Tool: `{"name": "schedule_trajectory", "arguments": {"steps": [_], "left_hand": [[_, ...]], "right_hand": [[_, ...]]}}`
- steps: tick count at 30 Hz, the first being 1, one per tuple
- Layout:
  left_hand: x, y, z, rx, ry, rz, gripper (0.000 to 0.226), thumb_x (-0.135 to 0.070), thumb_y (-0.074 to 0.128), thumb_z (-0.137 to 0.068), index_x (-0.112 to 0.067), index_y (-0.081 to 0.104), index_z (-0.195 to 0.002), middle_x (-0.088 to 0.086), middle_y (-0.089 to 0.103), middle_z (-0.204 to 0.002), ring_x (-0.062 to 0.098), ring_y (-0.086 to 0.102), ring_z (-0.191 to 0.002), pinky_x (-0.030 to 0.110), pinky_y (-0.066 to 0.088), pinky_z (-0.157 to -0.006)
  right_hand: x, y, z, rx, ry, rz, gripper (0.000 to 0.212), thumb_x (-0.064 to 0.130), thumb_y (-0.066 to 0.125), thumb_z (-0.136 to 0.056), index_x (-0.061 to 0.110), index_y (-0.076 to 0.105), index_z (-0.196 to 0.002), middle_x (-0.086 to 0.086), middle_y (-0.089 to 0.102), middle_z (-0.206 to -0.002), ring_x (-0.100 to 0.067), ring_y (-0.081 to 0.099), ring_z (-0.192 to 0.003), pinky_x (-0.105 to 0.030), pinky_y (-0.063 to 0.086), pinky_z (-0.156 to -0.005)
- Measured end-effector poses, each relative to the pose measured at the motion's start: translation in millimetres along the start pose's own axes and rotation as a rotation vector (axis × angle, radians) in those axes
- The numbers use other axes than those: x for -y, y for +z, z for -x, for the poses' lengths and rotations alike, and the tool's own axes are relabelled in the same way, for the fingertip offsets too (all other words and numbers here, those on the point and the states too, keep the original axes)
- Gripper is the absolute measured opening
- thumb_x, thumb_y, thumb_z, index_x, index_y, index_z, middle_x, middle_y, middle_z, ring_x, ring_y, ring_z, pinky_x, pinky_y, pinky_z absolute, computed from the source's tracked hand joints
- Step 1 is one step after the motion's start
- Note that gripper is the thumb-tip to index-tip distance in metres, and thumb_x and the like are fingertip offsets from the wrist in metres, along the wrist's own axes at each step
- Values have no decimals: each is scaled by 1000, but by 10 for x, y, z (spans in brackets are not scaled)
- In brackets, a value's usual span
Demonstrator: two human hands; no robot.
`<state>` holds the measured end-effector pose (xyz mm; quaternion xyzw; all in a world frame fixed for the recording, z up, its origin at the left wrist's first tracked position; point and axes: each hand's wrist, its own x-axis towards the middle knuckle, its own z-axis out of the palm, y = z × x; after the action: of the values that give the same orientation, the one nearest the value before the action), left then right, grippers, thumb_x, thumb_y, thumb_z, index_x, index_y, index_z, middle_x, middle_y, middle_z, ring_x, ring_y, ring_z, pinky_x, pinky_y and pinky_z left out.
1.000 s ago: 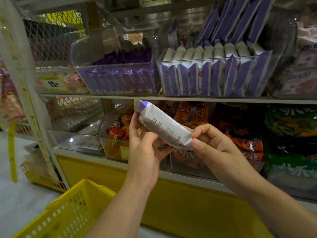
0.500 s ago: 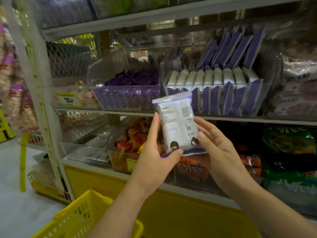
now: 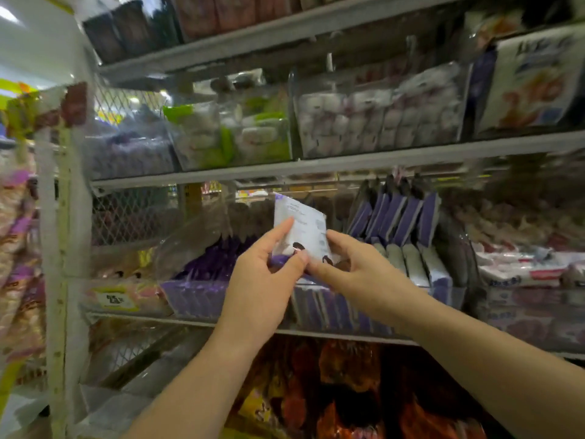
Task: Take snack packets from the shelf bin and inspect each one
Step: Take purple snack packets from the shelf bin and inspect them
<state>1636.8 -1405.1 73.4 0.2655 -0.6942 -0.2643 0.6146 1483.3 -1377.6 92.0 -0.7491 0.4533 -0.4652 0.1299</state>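
Note:
A white and purple snack packet [image 3: 304, 226] stands upright between my hands, its printed back toward me. My left hand [image 3: 269, 274] pinches its lower left corner between thumb and forefinger. My right hand [image 3: 354, 270] holds its lower right edge with curled fingers. The packet is raised in front of two clear shelf bins: one [image 3: 196, 293] on the left with purple packets, one [image 3: 443, 289] on the right with several matching white and purple packets standing in rows.
The metal shelf rack [image 3: 348, 163] carries more clear bins of white and green packets above. Orange and red snack bags [image 3: 348, 391] fill the shelf below. A white upright post [image 3: 60, 248] and wire mesh stand at the left, with hanging bags beside them.
Both hands have lifted the packet up and forward, from below the shelf edge to in front of the purple bins. The view tilted upward; the yellow basket has left the frame.

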Motion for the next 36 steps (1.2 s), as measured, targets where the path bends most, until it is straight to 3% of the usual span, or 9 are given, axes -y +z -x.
{"name": "schedule_trajectory", "arguments": {"steps": [3,6,10,15,19,23,26,31,36], "left_hand": [[8,40,-301,107,10,-94,62,-13,64,-92,-47,41,-138,-18,69,-68,-7,65,-72,12,51,-80],[47,13,-536,51,100,-240,60,-8,65,-89,-41,44,-135,-25,66,-64,-19,58,-68,-1,41,-68],[146,-121,-756,53,190,-515,53,-18,69,-85,-41,54,-131,-6,63,-62,3,57,-61,10,43,-63],[249,-121,-985,85,234,-596,45,-26,71,-82,-44,58,-122,-16,59,-54,2,48,-46,13,39,-51],[310,-33,-1102,66,177,-695,44,-35,65,-82,-50,51,-121,-25,56,-55,3,50,-47,15,33,-43],[258,37,-1182,28,182,-852,45,-47,59,-80,-55,42,-120,-40,51,-59,3,49,-52,17,31,-49],[259,47,-1212,-19,163,-859,42,-48,59,-78,-56,43,-116,-21,57,-56,-1,50,-53,13,30,-49],[307,65,-1214,-6,133,-894,31,-52,60,-81,-53,46,-108,-18,54,-61,-2,51,-60,20,35,-53],[369,313,-1433,26,257,-1191,32,-45,55,-87,-40,52,-118,-11,66,-94,16,62,-99,32,39,-85]], "right_hand": [[-39,-76,-307,41,-8,99,43,48,60,-88,33,52,-128,13,64,-120,-4,61,-108,-34,50,-97],[-110,-200,-601,140,-7,119,38,30,65,-89,23,59,-126,7,70,-116,-6,65,-106,-33,51,-96],[-316,-410,-974,160,18,565,37,19,65,-83,18,66,-120,-4,70,-113,-18,64,-107,-36,52,-92],[-483,-314,-1310,122,0,936,33,36,65,-80,30,63,-112,-5,64,-120,-29,59,-110,-34,48,-88],[-539,-225,-1509,73,8,997,48,44,64,-82,26,58,-126,-3,61,-128,-26,58,-113,-34,45,-91],[-600,-284,-1527,38,-28,1006,50,56,51,-87,28,55,-128,-3,61,-127,-27,58,-112,-36,48,-89],[-595,-255,-1535,54,20,971,53,59,52,-86,27,55,-128,-4,62,-126,-27,59,-111,-38,50,-91],[-598,-319,-1567,38,9,1326,34,33,53,-95,17,59,-124,-8,58,-132,-30,48,-126,-45,31,-107],[-556,-415,-1556,43,-18,1414,40,31,56,-93,15,56,-130,-11,50,-141,-33,38,-134,-46,26,-110]]}}
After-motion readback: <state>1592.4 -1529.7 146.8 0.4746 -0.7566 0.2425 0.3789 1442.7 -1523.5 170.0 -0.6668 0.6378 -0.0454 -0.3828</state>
